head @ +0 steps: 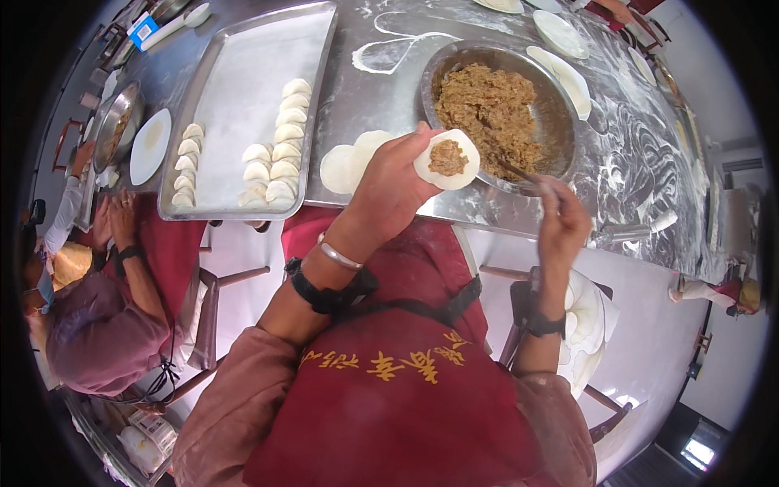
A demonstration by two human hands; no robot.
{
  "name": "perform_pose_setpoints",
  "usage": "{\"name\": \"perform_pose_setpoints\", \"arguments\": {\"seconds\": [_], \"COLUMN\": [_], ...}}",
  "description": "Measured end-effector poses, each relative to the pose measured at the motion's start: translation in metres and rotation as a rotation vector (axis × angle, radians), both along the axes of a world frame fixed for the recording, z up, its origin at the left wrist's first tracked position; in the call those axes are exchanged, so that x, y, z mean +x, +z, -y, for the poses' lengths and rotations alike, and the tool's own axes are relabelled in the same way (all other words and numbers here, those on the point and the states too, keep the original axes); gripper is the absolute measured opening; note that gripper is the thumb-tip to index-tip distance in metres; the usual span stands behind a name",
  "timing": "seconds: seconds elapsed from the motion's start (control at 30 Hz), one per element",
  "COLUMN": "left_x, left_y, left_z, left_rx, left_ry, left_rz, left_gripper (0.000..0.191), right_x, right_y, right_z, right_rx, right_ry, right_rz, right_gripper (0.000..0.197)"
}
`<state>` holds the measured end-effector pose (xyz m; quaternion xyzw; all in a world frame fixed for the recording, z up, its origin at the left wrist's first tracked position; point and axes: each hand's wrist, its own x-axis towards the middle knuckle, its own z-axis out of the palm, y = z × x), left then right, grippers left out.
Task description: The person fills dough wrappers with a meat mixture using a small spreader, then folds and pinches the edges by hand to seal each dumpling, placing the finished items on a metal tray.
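A round dough wrapper [431, 173] lies on the fingers of my left hand [389, 176], with a dab of brown filling [448, 157] at its middle. My right hand [563, 213] grips a thin utensil [517, 171], whose far end reaches into the filling mass [487, 109] in a large steel bowl [563, 131]. That utensil's tip is hidden in the filling. Beside my left hand, flat dough wrappers [338, 168] lie partly overlapped on the steel table. To their left, rows of folded dumplings [286, 152] sit in a metal tray [255, 67].
A floury rolling pin [627, 232] lies near the table's right front edge. Flattened dough pieces [561, 35] are spread beyond the bowl. At left, a co-worker's hands [115, 216] are held together near a white plate [150, 146] and another steel bowl [118, 128].
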<state>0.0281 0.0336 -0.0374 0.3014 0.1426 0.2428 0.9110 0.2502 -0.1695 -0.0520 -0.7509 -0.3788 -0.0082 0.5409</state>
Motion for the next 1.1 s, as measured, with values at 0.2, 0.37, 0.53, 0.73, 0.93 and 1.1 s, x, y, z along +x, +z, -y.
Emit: {"name": "perform_pose_setpoints", "arguments": {"seconds": [0.2,0.37,0.53,0.73,0.93,1.1], "left_x": [-0.016,-0.026,-0.034,-0.045,-0.045,-0.037], "left_y": [0.024,0.024,0.026,0.051,0.056,0.047], "left_z": [-0.002,-0.003,0.003,0.019,0.021,0.014], "left_rx": [-0.084,-0.085,-0.012,0.357,0.795,0.848], "left_ry": [-0.035,-0.123,-0.212,-0.143,-0.018,0.144], "left_rz": [-0.018,0.024,0.103,-0.067,-0.206,-0.255], "left_gripper": [0.057,0.055,0.056,0.054,0.049,0.046], "right_x": [-0.036,-0.082,-0.089,-0.093,-0.096,-0.101], "right_y": [0.017,0.053,0.054,0.058,0.066,0.072], "right_z": [-0.015,-0.034,-0.047,-0.063,-0.073,-0.081], "right_rx": [-0.176,0.011,0.113,0.183,0.205,0.165], "right_ry": [0.194,0.312,0.362,0.305,0.303,0.329], "right_rz": [0.34,0.478,0.485,0.467,0.442,0.372], "right_gripper": [0.041,0.04,0.027,0.021,0.021,0.032]}}
